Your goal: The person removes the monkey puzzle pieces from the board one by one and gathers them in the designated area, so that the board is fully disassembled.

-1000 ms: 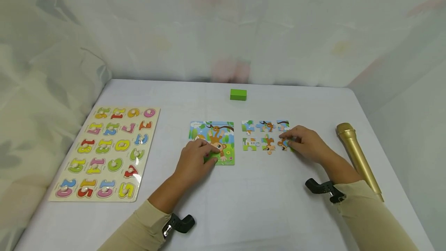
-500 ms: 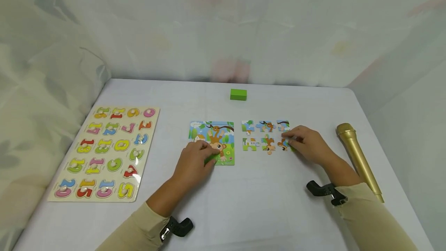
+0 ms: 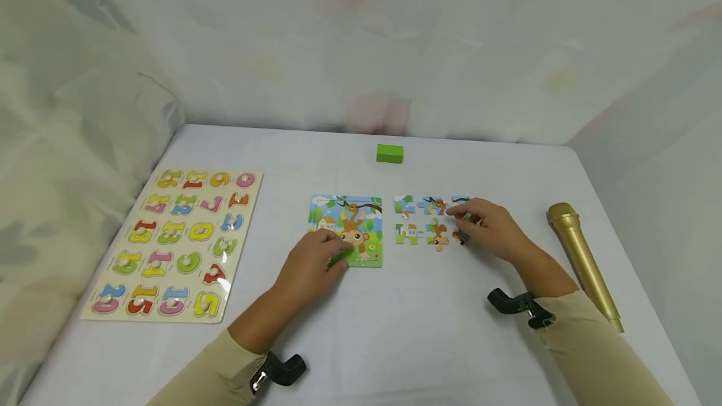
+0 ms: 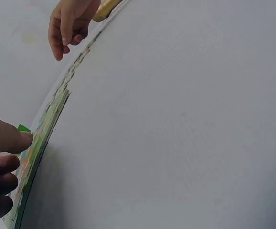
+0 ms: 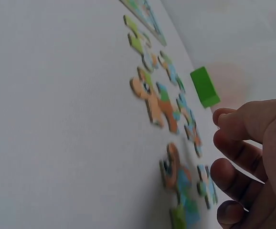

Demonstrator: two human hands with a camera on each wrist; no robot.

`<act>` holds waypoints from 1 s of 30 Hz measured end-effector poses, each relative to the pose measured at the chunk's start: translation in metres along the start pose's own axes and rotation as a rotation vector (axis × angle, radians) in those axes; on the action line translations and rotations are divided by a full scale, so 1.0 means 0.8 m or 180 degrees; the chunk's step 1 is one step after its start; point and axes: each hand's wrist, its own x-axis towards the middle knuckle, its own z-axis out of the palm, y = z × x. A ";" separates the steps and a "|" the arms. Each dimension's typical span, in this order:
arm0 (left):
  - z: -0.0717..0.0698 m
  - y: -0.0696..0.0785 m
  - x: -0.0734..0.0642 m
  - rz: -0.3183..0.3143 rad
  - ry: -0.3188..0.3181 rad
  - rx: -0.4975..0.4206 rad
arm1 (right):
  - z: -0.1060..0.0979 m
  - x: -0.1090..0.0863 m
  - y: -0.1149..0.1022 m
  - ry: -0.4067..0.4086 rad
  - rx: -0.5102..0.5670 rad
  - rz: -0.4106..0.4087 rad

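Note:
A square monkey puzzle board (image 3: pixel 369 224) lies in the middle of the table. My left hand (image 3: pixel 310 265) is over its lower left part, fingers loosely bent; in the left wrist view the thumb (image 4: pixel 18 140) is at the board's edge, and I cannot tell whether it touches. To the right lie loose jigsaw pieces in two rows, among them a monkey-face piece (image 3: pixel 438 235) and a house piece (image 3: pixel 406 234). My right hand (image 3: pixel 493 227) hovers above the rightmost pieces, partly covering them. Its fingers are relaxed with nothing between them in the right wrist view.
A number peg puzzle board (image 3: pixel 169 243) lies at the left of the table. A green block (image 3: pixel 390 154) sits near the back edge. The gold microphone (image 3: pixel 583 265) lies at the right, beside my right forearm. Fabric walls border the back and sides.
My right hand has lifted from the lower right piece and shifted slightly away and left, over the right-hand pieces. My left hand has drawn back slightly. The pieces look unmoved; the view shifts a little.

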 end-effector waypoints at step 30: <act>-0.027 -0.047 -0.035 -0.0876 0.0157 -0.0094 | 0.106 0.083 -0.120 -0.0682 0.0612 -0.0897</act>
